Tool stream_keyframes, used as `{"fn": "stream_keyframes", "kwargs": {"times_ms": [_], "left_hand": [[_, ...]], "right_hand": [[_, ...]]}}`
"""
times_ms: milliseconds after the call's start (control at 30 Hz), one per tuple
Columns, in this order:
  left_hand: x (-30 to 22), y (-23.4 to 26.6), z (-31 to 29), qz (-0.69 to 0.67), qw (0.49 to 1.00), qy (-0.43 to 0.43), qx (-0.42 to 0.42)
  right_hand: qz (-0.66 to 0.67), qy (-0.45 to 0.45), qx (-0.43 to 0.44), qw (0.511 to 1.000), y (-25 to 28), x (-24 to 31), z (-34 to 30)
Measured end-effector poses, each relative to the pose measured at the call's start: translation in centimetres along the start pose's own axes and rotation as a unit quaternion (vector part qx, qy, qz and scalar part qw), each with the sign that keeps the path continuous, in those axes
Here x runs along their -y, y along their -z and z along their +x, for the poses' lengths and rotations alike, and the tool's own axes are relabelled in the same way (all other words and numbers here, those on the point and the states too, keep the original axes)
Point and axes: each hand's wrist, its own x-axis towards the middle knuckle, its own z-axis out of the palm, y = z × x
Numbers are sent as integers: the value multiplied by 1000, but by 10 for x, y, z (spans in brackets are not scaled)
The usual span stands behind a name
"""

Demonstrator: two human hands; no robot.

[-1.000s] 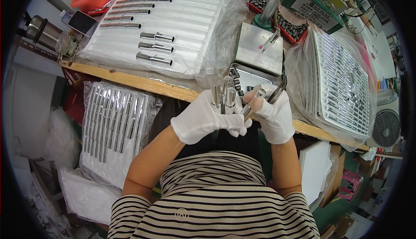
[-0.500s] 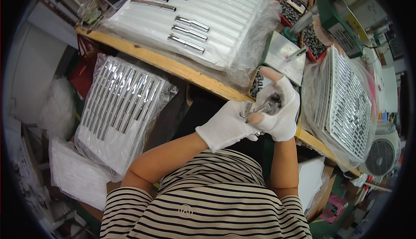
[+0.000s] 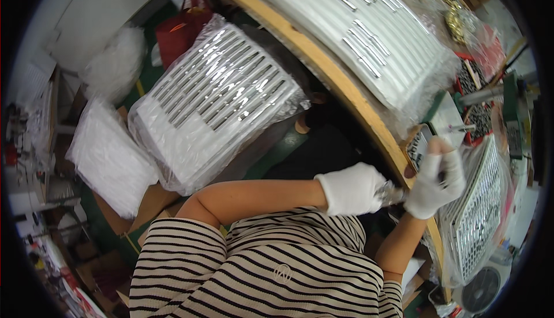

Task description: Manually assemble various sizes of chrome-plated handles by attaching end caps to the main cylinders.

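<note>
My left hand (image 3: pixel 353 191), in a white glove, is closed around a few shiny metal tubes (image 3: pixel 390 194) that stick out toward the right. Close by on the right, my right hand (image 3: pixel 435 184) wears a white glove with bare fingertips. Its thumb and fingers are bent together in a pinch; what they hold, if anything, is too small to make out. Just beyond that hand, a small box (image 3: pixel 416 142) of dark little parts sits at the bench edge. A metal fixture plate (image 3: pixel 445 116) is behind the box.
On the wooden-edged bench (image 3: pixel 346 81) lies a white ridged tray (image 3: pixel 404 58) with several chrome tubes. Another film-wrapped tray of tubes (image 3: pixel 219 87) stands at the left, beside wrapped white sheets (image 3: pixel 112 162). Stacked full trays (image 3: pixel 476 220) and a fan (image 3: pixel 482 289) are at the right.
The view has swung left, so the bench appears farther right. My hands, together before, have come apart; the left keeps the metal tubes while the right has lifted away, fingers pinched.
</note>
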Motion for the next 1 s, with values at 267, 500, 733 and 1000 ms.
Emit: {"fn": "stream_keyframes", "kwargs": {"times_ms": [267, 500, 733, 1000], "left_hand": [[127, 74, -159, 249, 856, 239, -385], [217, 114, -257, 470, 645, 306, -518], [212, 77, -256, 478, 650, 405, -431], [204, 40, -226, 471, 631, 390, -477]], "right_hand": [[58, -130, -103, 984, 39, -45, 21], [55, -159, -7, 986, 54, -51, 20], [11, -198, 48, 979, 54, -26, 11], [96, -203, -38, 974, 48, -22, -2]]}}
